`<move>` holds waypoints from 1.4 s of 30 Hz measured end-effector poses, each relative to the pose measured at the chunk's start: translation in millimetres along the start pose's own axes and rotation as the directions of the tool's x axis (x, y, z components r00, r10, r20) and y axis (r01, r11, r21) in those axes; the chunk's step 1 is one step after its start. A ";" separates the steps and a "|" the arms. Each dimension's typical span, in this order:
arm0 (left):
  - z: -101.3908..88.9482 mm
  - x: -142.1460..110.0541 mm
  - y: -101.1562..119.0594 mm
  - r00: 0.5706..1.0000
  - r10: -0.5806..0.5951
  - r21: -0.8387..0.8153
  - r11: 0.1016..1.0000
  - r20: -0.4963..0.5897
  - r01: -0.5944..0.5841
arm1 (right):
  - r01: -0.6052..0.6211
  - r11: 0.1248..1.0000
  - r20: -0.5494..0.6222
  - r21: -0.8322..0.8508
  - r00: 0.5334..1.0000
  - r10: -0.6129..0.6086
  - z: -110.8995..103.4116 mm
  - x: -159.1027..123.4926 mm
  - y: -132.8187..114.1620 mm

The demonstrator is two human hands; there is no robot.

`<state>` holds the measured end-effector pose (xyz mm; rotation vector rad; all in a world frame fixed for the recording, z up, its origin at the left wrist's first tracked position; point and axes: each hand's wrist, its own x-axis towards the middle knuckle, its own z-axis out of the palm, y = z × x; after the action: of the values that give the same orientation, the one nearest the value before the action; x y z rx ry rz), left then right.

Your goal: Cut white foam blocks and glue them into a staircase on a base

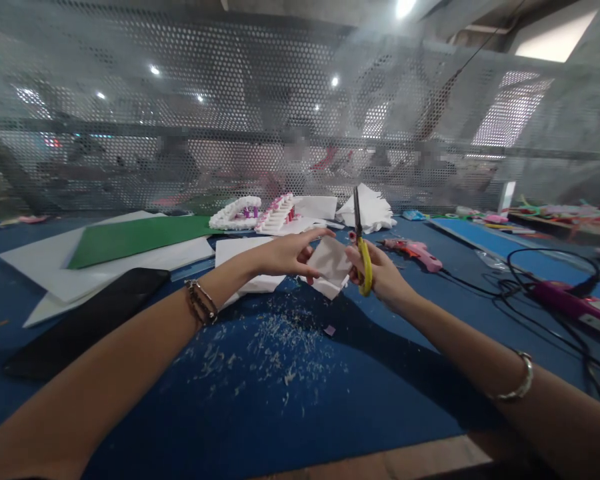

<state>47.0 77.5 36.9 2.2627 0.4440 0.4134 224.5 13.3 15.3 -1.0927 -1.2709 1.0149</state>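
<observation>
Between my hands, above the blue table, is a small white piece of paper or thin board. My left hand grips its left edge between thumb and fingers. My right hand is closed round the yellow handles of a pair of scissors, and its thumb and fingertip also touch the right edge of the white piece. The scissors stand upright with the dark blades pointing up, away from the piece. More white sheets lie under and behind my left hand. Small white shavings are scattered in front.
A pink glue gun lies to the right, its cord running toward a purple power strip. White and pink models stand at the back. Green board and a black case lie left. Perforated metal mesh rises behind.
</observation>
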 end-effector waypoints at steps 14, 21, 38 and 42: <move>2.5 -1.0 1.6 0.999 -0.020 -0.119 0.993 0.043 0.025 | 0.050 0.999 0.052 -0.006 0.997 -0.050 2.3 -2.2 -1.9; 7.2 1.8 3.5 0.996 -0.085 -0.245 0.965 0.038 0.092 | 0.113 0.993 0.073 -0.029 0.991 -0.110 2.4 -4.0 -6.1; 11.6 2.1 3.1 0.995 -0.096 -0.234 0.968 -0.012 0.091 | 0.164 0.985 0.096 -0.054 0.983 -0.159 3.8 -3.5 -6.8; 15.1 4.8 5.4 0.994 -0.084 -0.239 0.969 -0.065 0.066 | 0.165 0.985 0.089 -0.054 0.983 -0.160 2.8 -3.6 -6.4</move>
<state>58.7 66.6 31.9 1.9989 0.4904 0.4871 221.4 8.6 20.8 -0.9832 -1.4431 0.9114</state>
